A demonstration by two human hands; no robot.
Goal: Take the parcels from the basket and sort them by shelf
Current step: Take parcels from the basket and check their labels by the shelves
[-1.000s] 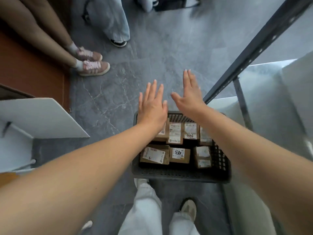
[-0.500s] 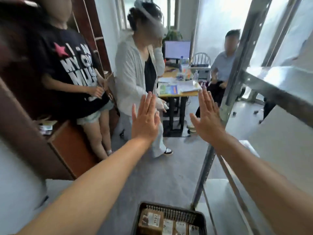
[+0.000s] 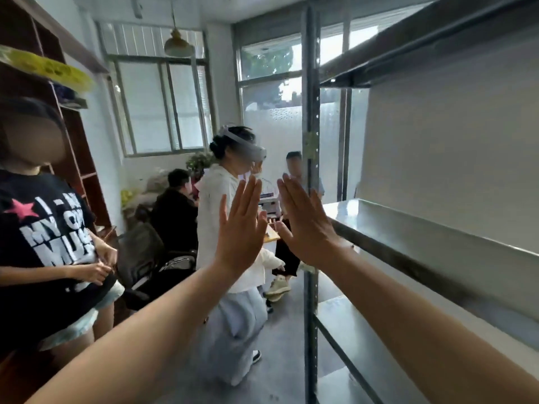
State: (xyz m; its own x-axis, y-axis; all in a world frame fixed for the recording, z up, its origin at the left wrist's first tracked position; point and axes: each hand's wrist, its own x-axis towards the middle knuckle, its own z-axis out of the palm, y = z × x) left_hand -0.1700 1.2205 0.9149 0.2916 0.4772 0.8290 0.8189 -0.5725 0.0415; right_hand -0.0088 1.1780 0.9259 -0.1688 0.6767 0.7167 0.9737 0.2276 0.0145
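Observation:
Both of my arms reach out in front of me at chest height. My left hand (image 3: 240, 228) is raised with straight fingers and holds nothing. My right hand (image 3: 304, 223) is raised beside it, fingers straight, also holding nothing; the thumbs nearly meet. To the right stands a metal shelf rack (image 3: 431, 237) with bare silver shelves at several heights. Its grey upright post (image 3: 309, 141) is just behind my right hand. The basket and the parcels are out of view.
A person in a black printed T-shirt (image 3: 43, 243) stands close on the left. A person in white with a headset (image 3: 230, 228) stands straight ahead. Others sit behind at a desk. A brown wooden cabinet (image 3: 73, 126) lines the left wall.
The view has swung up from the basket of parcels on the floor to the room and the shelf rack. Both hands stayed raised and flat, and now sit closer together.

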